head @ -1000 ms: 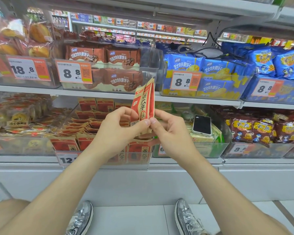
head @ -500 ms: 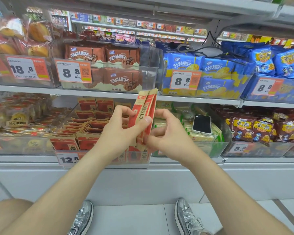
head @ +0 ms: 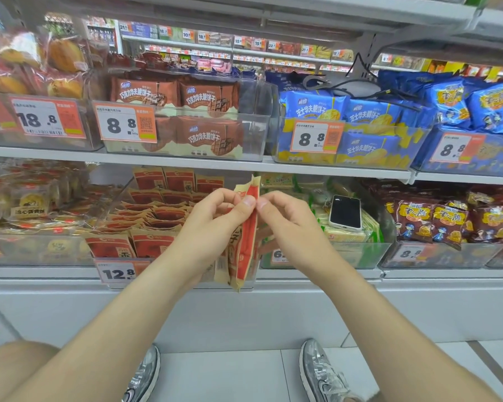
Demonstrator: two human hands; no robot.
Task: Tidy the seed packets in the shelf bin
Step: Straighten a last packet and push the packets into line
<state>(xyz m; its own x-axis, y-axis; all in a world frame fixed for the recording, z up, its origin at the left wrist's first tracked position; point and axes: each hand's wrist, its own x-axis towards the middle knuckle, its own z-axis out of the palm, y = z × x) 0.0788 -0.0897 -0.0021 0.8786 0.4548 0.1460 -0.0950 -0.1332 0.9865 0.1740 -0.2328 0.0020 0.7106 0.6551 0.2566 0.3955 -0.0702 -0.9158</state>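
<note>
Through the head camera we look down at a store shelf, and both our hands meet in front of the clear shelf bin on the lower shelf. We hold a small bunch of red-and-tan seed packets edge-on to us, at the right end of that bin. Its long axis is nearly upright, the top tipped a little to the right and reaching towards the shelf above. The bottom edge hangs lower than the bin's front wall.

Our left hand is closed round the bunch from the left, thumb pressed on the near edge. Our right hand pinches the upper part from the right with its thumb.

Inside the bin, more packets lie flat in overlapping rows. A few stand upright at the far end, and others stand against the front wall. A price tag reading 12.8 hangs on the bin's near left corner.

In the next bin to the right, a phone lies on green packs.
</note>
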